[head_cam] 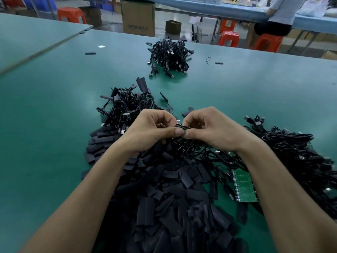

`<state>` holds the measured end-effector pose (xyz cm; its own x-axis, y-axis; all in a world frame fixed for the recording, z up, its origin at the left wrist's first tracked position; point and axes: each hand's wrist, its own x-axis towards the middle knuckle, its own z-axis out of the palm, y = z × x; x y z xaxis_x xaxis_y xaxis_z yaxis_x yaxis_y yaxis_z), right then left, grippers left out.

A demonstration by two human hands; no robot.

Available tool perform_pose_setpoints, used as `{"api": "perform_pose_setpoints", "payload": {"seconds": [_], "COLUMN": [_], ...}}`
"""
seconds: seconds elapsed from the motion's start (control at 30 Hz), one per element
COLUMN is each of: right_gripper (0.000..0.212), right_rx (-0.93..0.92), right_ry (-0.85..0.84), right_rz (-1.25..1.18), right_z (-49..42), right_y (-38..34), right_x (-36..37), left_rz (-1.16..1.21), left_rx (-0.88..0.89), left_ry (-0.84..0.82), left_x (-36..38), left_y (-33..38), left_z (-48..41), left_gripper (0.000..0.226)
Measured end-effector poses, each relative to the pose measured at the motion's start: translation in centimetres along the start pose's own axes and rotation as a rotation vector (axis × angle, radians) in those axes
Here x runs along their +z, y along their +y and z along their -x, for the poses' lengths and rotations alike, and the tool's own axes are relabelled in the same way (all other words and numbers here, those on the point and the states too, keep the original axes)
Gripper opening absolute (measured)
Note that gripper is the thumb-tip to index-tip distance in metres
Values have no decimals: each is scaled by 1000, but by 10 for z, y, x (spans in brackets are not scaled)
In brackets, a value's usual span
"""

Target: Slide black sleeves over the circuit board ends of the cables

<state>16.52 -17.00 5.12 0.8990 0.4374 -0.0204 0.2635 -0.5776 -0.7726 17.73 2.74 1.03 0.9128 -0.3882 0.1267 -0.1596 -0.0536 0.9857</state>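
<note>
Left hand (151, 128) and right hand (209, 128) pinched one circuit board (180, 126); sleeved cables (127, 105) lay beyond; many bare cables (291, 148) apparently remained.

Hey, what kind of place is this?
Probably an electronics assembly workshop: a heap of flat black sleeves on a green work table, bundles of black cables, and a green circuit board panel.

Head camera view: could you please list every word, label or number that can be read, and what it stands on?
Cardboard box: dark print on its front, too blurred to read.
Green circuit board panel: white markings, too small to read.
No text can be read with certainty.
</note>
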Motion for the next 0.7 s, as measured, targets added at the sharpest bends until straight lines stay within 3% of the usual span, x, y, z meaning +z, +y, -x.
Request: {"api": "perform_pose_setpoints", "payload": {"seconds": [0.2, 0.43, 0.6, 0.7], "right_gripper": [13, 4, 8, 7], "right_rx": [-26, -40, -43, -50], "right_ry": [-68, -140, -51, -112], "right_rz": [-89, -89, -17, 20], "right_z": [1, 4, 6, 8], "right_y": [3, 3, -3, -12], "right_x": [0, -4, -6, -15], "left_rz": [44, 85, 141, 204], "left_rx": [0, -49, -35, -45], "left_ry": [-69, -179, -131, -142], "left_x": [-4, -3, 1, 4], "left_y": [-3, -5, -3, -3], "left_z": [1, 1, 1, 1], "left_gripper": [18, 9, 14, 16]}}
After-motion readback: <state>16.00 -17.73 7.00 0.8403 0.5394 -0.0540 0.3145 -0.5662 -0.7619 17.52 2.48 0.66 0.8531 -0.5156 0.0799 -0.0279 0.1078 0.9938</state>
